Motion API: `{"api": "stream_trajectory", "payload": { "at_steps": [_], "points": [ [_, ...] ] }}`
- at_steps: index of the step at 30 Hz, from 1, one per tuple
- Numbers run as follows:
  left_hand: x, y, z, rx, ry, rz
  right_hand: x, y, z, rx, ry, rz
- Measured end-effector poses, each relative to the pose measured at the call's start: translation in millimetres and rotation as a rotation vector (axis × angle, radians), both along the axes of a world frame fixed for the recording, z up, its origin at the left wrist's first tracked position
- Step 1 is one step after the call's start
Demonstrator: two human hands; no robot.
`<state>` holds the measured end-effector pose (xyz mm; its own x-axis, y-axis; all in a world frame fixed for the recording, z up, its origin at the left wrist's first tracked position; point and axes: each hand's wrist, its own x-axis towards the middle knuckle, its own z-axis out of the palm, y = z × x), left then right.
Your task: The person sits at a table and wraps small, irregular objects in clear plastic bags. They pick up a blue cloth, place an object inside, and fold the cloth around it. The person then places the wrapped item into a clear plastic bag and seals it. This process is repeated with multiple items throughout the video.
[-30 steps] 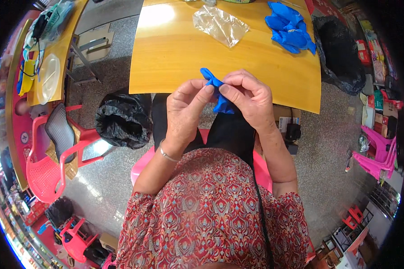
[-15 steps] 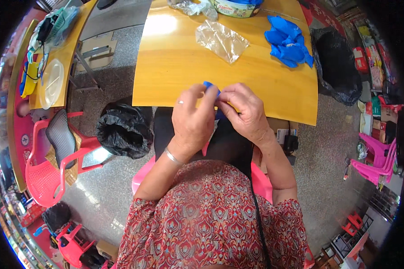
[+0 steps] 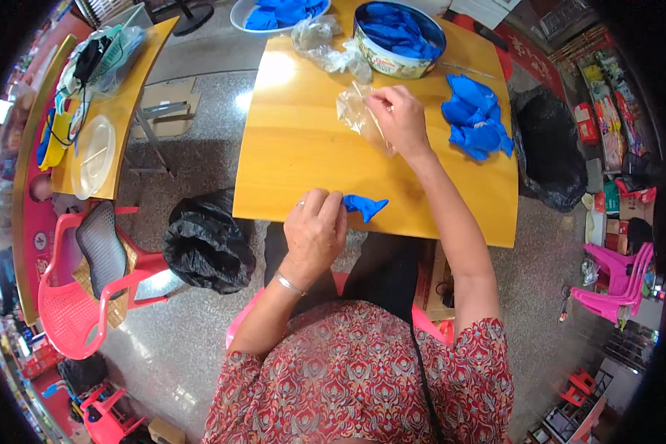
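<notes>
My left hand (image 3: 314, 224) is closed at the table's near edge. From its fingertips sticks out a small, folded blue piece of thin, soft material (image 3: 366, 206). My right hand (image 3: 399, 122) reaches forward over the table, its fingers pinched together at the edge of a clear plastic bag (image 3: 353, 111). The bag looks thin and crumpled, and part of it is hidden behind that hand. To the right of the bag lies a loose heap of similar blue pieces (image 3: 477, 118).
On the yellow table (image 3: 288, 163) stand a printed tub (image 3: 399, 66) of blue pieces and a bunch of clear bags (image 3: 325, 44). A white basin (image 3: 238, 18) is beyond. Black-bagged bins stand left (image 3: 207, 274) and right (image 3: 551, 189). A red chair (image 3: 70, 311) is at left.
My right hand has left the blue piece and moved forward to the clear bag. My left hand keeps the blue piece, a little nearer the left. The view has tilted up, showing more of the tub.
</notes>
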<state>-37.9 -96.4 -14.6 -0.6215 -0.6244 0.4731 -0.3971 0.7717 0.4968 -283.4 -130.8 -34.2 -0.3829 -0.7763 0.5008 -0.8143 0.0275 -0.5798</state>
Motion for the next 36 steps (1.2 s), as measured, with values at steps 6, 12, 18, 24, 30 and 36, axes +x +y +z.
{"api": "stream_trajectory", "payload": {
  "at_steps": [6,12,18,24,30,36],
  "points": [
    [-9.8,-20.6,-5.8,0.002,0.009,0.064,-29.9,-67.8,-27.6,-0.001,0.321,-0.231],
    [-24.2,-23.6,-17.0,0.034,0.01,0.017,-42.2,-57.8,-31.6,-0.008,-0.248,-0.136],
    [-46.3,5.6,-30.8,0.052,-0.099,-0.184,-14.4,23.0,10.2,-0.119,-0.951,0.016],
    [-66.5,22.6,-16.5,-0.02,-0.172,-0.255,11.3,83.2,19.2,-0.353,-1.016,0.038],
    [-53.2,24.7,5.5,0.34,0.185,-0.173,37.9,124.0,20.8,-0.356,-0.638,-0.046],
    [-60.7,28.1,18.7,1.538,0.838,-0.269,87.9,143.5,31.8,-0.197,-0.205,0.103]
  ]
}}
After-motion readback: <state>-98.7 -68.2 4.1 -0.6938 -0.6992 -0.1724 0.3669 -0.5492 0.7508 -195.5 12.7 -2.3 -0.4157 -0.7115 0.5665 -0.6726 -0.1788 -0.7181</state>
